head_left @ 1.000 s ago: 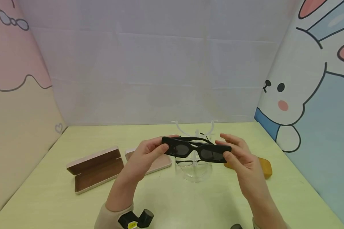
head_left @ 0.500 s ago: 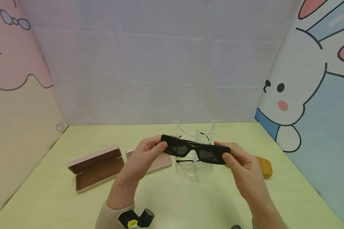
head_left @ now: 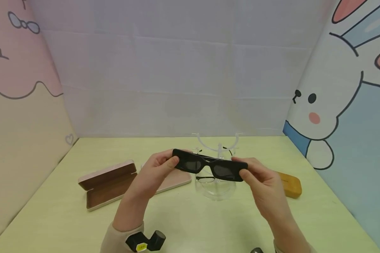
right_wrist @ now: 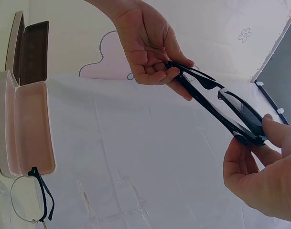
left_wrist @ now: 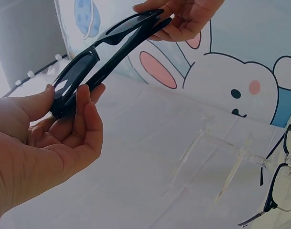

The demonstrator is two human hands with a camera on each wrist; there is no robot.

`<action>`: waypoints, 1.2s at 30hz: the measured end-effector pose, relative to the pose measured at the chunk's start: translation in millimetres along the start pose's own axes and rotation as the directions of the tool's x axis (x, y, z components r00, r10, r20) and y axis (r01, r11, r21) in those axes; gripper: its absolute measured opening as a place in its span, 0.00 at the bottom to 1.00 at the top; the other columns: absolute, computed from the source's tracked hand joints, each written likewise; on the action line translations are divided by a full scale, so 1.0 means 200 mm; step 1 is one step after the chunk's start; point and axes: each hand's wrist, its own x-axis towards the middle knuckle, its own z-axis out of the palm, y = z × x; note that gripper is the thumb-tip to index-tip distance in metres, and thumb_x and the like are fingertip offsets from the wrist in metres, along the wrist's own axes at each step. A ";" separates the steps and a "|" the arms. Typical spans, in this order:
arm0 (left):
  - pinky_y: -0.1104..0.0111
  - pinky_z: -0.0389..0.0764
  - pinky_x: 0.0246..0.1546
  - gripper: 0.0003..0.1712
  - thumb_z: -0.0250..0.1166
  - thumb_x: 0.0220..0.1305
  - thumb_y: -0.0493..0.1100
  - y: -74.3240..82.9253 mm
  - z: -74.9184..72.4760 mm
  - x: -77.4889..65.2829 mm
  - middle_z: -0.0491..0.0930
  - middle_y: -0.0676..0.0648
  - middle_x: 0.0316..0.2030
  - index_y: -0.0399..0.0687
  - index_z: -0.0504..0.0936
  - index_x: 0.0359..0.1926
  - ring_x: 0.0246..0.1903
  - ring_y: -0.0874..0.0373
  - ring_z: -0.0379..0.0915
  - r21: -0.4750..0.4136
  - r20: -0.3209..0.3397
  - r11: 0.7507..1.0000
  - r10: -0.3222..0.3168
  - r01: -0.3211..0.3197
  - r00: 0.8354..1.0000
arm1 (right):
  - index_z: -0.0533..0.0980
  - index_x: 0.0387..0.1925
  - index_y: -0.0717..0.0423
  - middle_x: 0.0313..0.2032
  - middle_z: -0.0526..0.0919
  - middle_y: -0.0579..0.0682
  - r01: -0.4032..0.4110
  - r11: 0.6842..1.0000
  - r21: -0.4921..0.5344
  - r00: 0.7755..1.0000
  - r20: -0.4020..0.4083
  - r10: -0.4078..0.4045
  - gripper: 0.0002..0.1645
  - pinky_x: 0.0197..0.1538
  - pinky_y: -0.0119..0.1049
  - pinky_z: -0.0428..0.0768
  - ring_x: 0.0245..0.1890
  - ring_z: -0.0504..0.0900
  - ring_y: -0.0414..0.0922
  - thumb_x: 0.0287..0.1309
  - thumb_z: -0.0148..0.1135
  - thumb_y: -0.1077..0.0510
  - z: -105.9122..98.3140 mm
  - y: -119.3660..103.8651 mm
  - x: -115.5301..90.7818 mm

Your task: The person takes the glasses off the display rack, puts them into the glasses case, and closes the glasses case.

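Black sunglasses with dark lenses are held up at both ends above the table, their temples folded in behind the front. My left hand pinches one end between thumb and fingers; in the left wrist view the fingers curl behind the frame. At the other end, my right hand pinches the frame in the same way. Behind the sunglasses stands a clear display stand, partly hidden, carrying thin-rimmed eyeglasses on a lower level. Its top holder bears nothing.
To the left lies an open case with brown lining. Beside it, a pink-lined open case is partly covered by my left hand in the head view. A yellow-brown case lies at the right behind my right hand. Printed walls enclose the table.
The sunglasses' temples, partly swung out a second ago, now lie folded against the front. My right fingers, earlier extended, have closed on the frame end. Both hands sit slightly further left in view.
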 end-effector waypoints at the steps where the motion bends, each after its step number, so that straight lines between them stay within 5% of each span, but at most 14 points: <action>1: 0.57 0.60 0.61 0.14 0.53 0.66 0.48 0.00 -0.01 -0.01 0.78 0.54 0.46 0.52 0.77 0.48 0.56 0.58 0.66 -0.009 0.001 1.000 -0.001 0.001 1.000 | 0.73 0.50 0.71 0.45 0.80 0.50 -0.014 1.000 -0.006 1.000 -0.005 0.014 0.17 0.49 0.27 0.74 0.49 0.73 0.44 0.59 0.48 0.74 0.01 0.00 0.01; 10: 0.68 0.64 0.59 0.15 0.50 0.68 0.44 0.00 -0.10 -0.07 0.79 0.52 0.47 0.49 0.78 0.51 0.57 0.56 0.66 0.012 -0.060 1.000 -0.012 0.012 0.998 | 0.78 0.46 0.59 0.42 0.78 0.46 -0.188 0.981 -0.041 0.981 -0.047 0.186 0.14 0.45 0.27 0.77 0.40 0.77 0.39 0.56 0.57 0.66 0.10 0.05 0.06; 18: 0.73 0.70 0.54 0.13 0.48 0.69 0.41 -0.03 -0.21 -0.12 0.78 0.54 0.46 0.51 0.77 0.48 0.51 0.63 0.71 -0.006 -0.096 1.000 -0.024 0.023 0.995 | 0.79 0.41 0.45 0.43 0.77 0.44 -0.276 0.961 -0.010 0.961 0.026 0.277 0.12 0.45 0.29 0.77 0.40 0.78 0.38 0.56 0.59 0.63 0.17 0.17 0.11; 27: 0.74 0.75 0.45 0.15 0.45 0.70 0.42 -0.09 -0.32 -0.17 0.79 0.57 0.45 0.55 0.78 0.48 0.46 0.65 0.74 -0.020 -0.127 0.998 -0.060 0.058 0.990 | 0.73 0.45 0.69 0.40 0.79 0.48 -0.282 0.959 -0.028 0.955 0.085 0.283 0.17 0.48 0.37 0.78 0.38 0.80 0.39 0.58 0.58 0.60 0.25 0.31 0.14; 36: 0.73 0.75 0.46 0.13 0.47 0.70 0.44 -0.18 -0.39 -0.26 0.78 0.59 0.43 0.57 0.78 0.46 0.42 0.66 0.76 -0.034 -0.220 0.986 -0.167 0.164 0.961 | 0.73 0.51 0.63 0.43 0.79 0.61 -0.302 0.948 -0.097 0.948 0.070 0.309 0.18 0.47 0.37 0.78 0.40 0.82 0.42 0.58 0.57 0.64 0.35 0.43 0.19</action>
